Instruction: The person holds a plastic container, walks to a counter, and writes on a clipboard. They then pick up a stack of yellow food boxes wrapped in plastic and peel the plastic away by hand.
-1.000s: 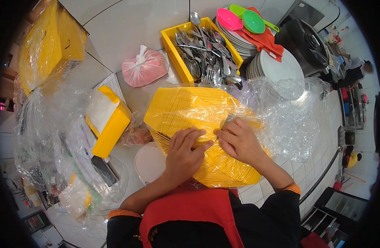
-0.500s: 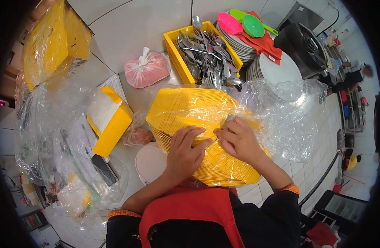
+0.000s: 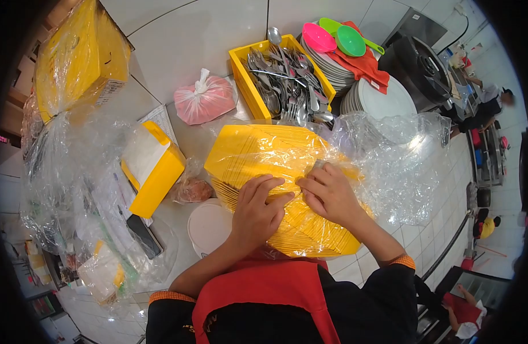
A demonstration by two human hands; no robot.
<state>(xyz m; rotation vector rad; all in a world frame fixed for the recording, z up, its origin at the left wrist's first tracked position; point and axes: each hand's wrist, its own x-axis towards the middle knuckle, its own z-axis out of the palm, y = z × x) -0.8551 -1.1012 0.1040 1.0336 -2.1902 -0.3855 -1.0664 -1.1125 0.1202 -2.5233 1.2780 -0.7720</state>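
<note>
A thick stack of flat yellow cardboard boxes [image 3: 246, 150] lies in front of me inside a clear plastic bag [image 3: 384, 172], whose loose, crumpled part spreads to the right. On top of the stack, my left hand [image 3: 257, 207] is closed, its curled fingers and thumb gripping the film. Close beside it, my right hand [image 3: 330, 194] pinches the same plastic with bent fingers. The fingertips nearly meet over the middle of the stack, and the bit of film between them is hard to make out.
Behind the stack stand a yellow crate [image 3: 245, 86] of cutlery, a tied bag of pink stuff [image 3: 205, 98] and white plates [image 3: 384, 94]. Leftward are an open yellow box [image 3: 158, 178], a phone [image 3: 144, 236], a round white lid [image 3: 209, 226] and a large wrapped yellow box [image 3: 74, 51]. Other people are at right.
My hands have hardly moved on the plastic. Another person in red and white has come into view at the lower right.
</note>
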